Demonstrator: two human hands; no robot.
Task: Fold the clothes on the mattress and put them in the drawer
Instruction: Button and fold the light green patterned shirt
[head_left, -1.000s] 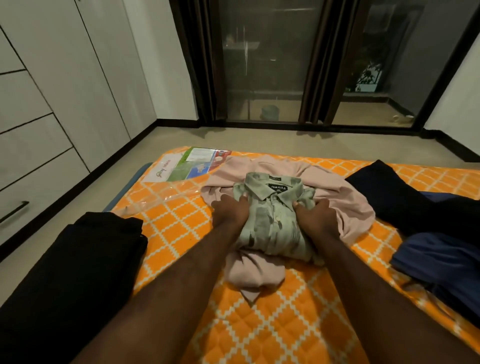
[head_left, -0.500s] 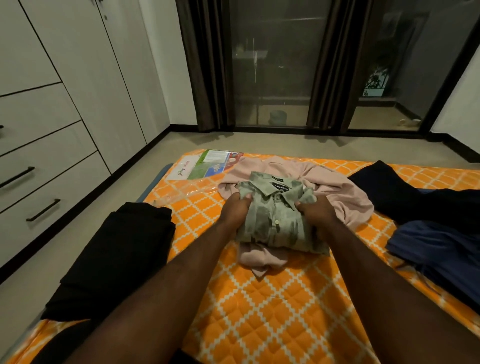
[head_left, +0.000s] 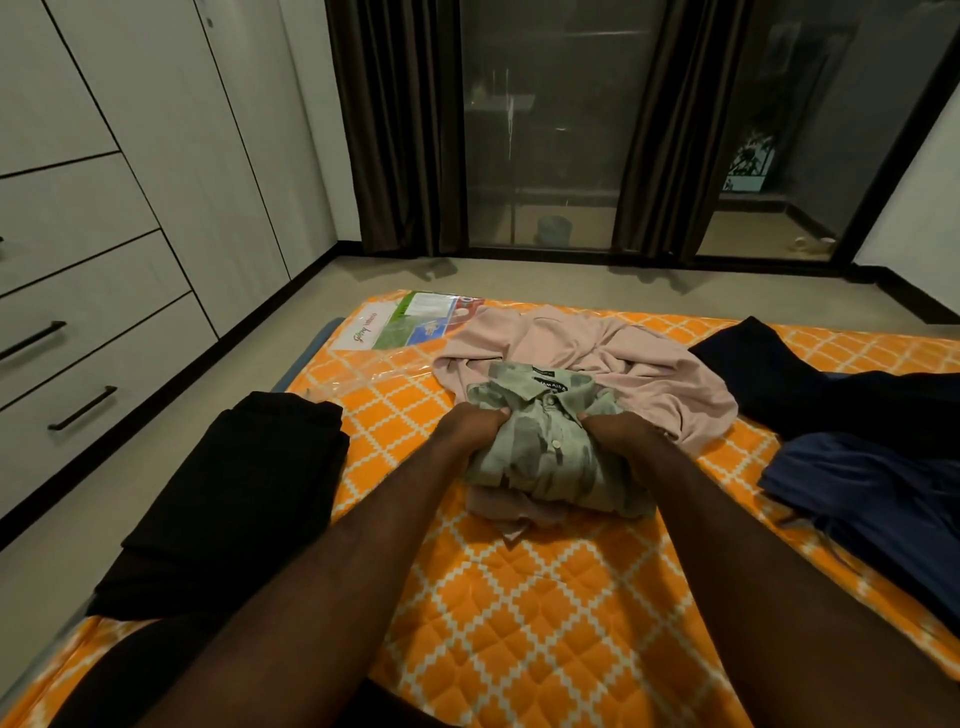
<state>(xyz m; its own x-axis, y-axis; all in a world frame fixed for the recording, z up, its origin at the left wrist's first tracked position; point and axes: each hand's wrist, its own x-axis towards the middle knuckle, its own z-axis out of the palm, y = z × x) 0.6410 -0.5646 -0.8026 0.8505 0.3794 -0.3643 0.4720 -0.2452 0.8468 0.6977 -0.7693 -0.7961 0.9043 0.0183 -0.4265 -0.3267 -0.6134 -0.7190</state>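
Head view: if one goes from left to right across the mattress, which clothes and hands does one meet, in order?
Folded black clothes → left hand → green shirt → right hand → blue clothes. The pink garment lies under the shirt, so it is left out.

Dark curtains (head_left: 400, 130) hanging either side of glass sliding doors (head_left: 540, 130); printed leaflet (head_left: 410, 325) lying under clear plastic film (head_left: 363, 376); beige floor (head_left: 519, 275) running along black skirting (head_left: 249, 335); white wardrobe doors (head_left: 171, 130) standing closed at left.
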